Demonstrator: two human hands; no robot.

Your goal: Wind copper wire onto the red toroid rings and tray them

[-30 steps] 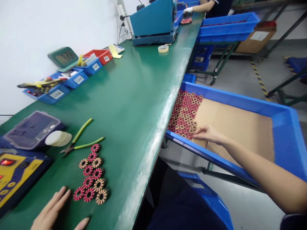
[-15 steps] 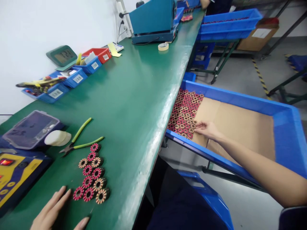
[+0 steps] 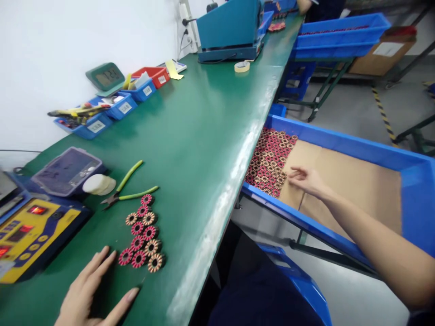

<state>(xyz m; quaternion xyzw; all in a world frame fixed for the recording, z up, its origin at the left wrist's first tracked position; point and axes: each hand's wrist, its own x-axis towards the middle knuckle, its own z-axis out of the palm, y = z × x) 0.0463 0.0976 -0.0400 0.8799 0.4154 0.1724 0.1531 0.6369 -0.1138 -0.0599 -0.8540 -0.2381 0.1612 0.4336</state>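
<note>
My left hand (image 3: 90,287) lies on the green bench with thumb and fingers spread, holding nothing. Just beyond its fingertips a small cluster of wound ring coils (image 3: 137,243), some red and some copper-coloured, sits on the bench. Over a blue tray (image 3: 343,139) at the right, my right hand (image 3: 307,181) hovers with loosely bent fingers and nothing visible in them. To the left of that hand, a dense block of the same red and copper ring coils (image 3: 270,160) fills one end of the tray, on cardboard. A small gap separates fingers and coils.
Green-handled cutters (image 3: 131,185) lie behind the bench coils, beside white round pieces (image 3: 98,184) and a lidded plastic box (image 3: 68,172). A yellow-fronted device (image 3: 37,235) stands at left. Farther back are tool bins (image 3: 91,124), a tape roll (image 3: 242,67) and a teal machine (image 3: 229,34).
My right hand has drawn back slightly from the edge of the coil block, its fingers lifting away. The view has shifted a little left; my left hand stays on the bench.
</note>
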